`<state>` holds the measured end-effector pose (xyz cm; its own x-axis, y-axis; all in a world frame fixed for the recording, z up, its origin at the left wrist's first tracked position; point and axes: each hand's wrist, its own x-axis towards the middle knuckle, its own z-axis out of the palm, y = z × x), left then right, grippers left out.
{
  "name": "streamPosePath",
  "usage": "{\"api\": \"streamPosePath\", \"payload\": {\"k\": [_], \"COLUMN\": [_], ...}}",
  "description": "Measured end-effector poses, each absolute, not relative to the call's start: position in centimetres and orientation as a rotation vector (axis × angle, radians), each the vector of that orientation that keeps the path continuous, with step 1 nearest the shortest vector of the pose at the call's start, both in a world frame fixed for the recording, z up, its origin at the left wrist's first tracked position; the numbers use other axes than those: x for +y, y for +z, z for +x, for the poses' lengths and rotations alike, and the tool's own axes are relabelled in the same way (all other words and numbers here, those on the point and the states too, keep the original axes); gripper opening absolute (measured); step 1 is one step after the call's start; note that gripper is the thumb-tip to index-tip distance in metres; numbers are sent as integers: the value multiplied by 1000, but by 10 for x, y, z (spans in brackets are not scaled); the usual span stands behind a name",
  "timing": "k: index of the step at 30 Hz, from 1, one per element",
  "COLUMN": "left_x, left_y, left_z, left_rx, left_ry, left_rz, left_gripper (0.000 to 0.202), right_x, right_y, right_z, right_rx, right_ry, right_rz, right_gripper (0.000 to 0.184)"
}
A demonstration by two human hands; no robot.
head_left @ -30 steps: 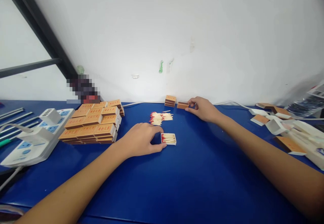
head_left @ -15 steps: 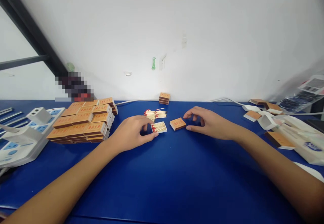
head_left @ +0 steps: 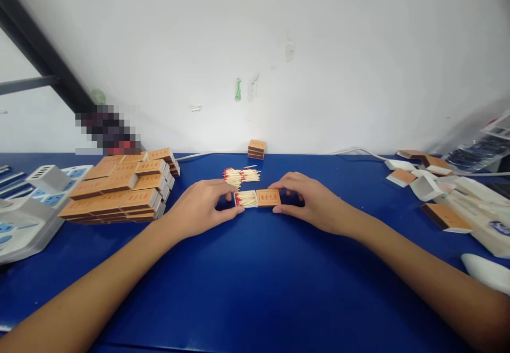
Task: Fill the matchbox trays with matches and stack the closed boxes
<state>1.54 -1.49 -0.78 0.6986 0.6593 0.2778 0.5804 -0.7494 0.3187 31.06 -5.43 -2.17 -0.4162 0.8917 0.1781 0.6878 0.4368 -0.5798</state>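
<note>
My left hand (head_left: 205, 207) grips the left end of a white matchbox tray (head_left: 246, 199) between thumb and fingers. Red-tipped matches lie in the tray, their heads toward the left. At its right end the tray meets an orange matchbox sleeve (head_left: 269, 198), and the two are lined up end to end; whether the tray's edge is inside the sleeve I cannot tell. My right hand (head_left: 308, 199) pinches the sleeve's right end with thumb and fingers. Just behind the tray lies a loose pile of matches (head_left: 235, 177) on the blue table.
A stepped stack of orange matchboxes (head_left: 123, 185) stands on the left, beside a white power strip (head_left: 40, 209). Further matchboxes (head_left: 257, 149) are piled against the wall. On the right lie scattered sleeves and trays (head_left: 448, 217) and a plastic packet (head_left: 484, 220).
My right hand has closed on the sleeve and brought it left, straightened, against the tray's right end. My left hand still holds the tray. The view has shifted slightly.
</note>
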Motion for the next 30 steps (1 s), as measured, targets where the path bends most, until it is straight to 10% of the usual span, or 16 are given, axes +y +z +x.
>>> {"api": "streamPosePath", "payload": {"k": [30], "left_x": [-8], "left_y": [-10], "left_z": [12], "left_rx": [976], "left_ry": [707], "left_rz": [2049], "left_gripper": [49], "right_x": [-66], "right_y": [-4], "right_z": [304], "right_rx": [-1924], "right_ry": [1155], "right_rz": [-1221], "right_gripper": [56]}}
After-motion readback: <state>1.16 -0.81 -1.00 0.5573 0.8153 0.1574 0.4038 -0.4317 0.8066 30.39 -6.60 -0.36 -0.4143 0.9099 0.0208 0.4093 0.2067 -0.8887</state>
